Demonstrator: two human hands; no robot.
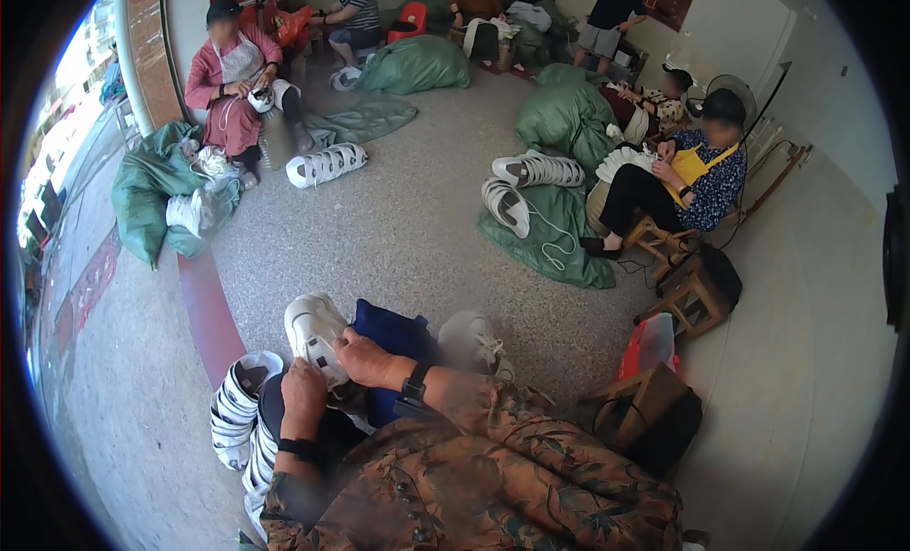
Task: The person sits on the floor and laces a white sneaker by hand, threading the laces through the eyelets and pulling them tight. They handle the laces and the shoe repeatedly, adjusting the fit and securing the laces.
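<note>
A white shoe upper [313,325] lies over my lap, its toe pointing away from me. My left hand [303,396] is closed at the near left edge of this upper, fingertips against it. From the right, my right hand [366,358] reaches across with fingers pinched together at the upper's side; whatever thin thing they grip is too small to make out. Beneath the right wrist and beyond it spreads a dark blue cloth [391,331]. Left of my leg, a row of nested white shoe uppers [233,428] leans. Another white shoe upper with laces [467,340] sits right of the cloth.
Green sacks [142,195] and stacked white uppers [327,164] lie on the speckled floor [398,238]. A person in a yellow apron [700,172] sits at right; one in a pale apron [244,63] at left. Wooden stools [697,295] and a red bag [647,347] stand at right.
</note>
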